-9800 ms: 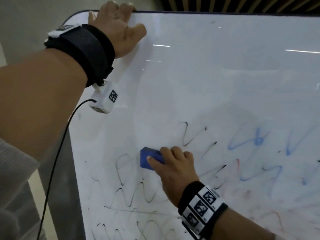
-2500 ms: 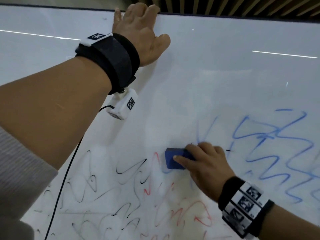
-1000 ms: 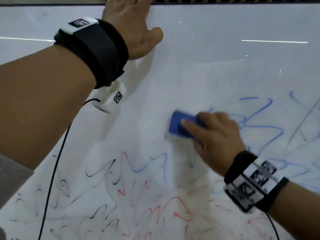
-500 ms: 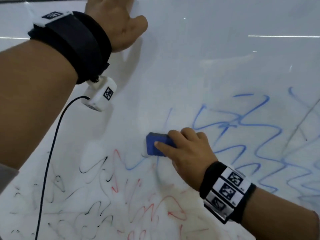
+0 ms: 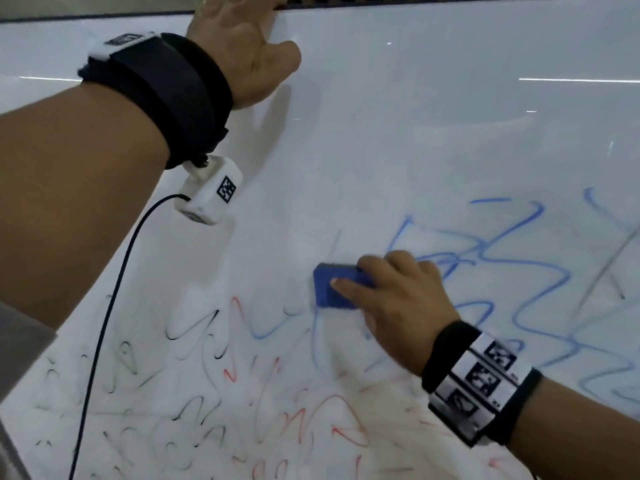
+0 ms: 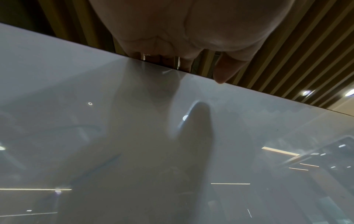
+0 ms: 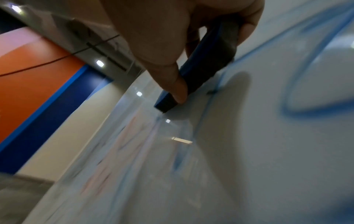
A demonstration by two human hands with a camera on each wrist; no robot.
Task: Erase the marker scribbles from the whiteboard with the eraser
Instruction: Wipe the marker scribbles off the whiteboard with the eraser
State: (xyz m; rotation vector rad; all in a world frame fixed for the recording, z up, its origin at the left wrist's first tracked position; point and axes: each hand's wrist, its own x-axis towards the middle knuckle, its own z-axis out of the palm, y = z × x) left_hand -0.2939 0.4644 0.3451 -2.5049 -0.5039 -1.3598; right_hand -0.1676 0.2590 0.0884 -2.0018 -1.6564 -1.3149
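A blue eraser (image 5: pixel 337 285) lies flat against the whiteboard (image 5: pixel 415 133), and my right hand (image 5: pixel 391 299) grips it with thumb below and fingers above. The right wrist view shows the eraser (image 7: pixel 206 63) pinched between thumb and fingers, its dark felt on the board. Blue scribbles (image 5: pixel 519 271) run to the right of the eraser; red scribbles (image 5: pixel 322 420) and black scribbles (image 5: pixel 194 334) lie below and to the left. My left hand (image 5: pixel 249 46) rests at the board's top edge (image 6: pixel 191 74), its fingers hooked over that edge and its thumb lying on the board.
A white sensor box (image 5: pixel 211 192) with a black cable (image 5: pixel 100 341) hangs from my left wrist in front of the board. The upper part of the board carries no marks. Wooden slats (image 6: pixel 298 50) run behind the top edge.
The eraser has gone down from the upper blue marks and now sits slightly higher and further right than half a second ago. The left hand stays on the top edge.
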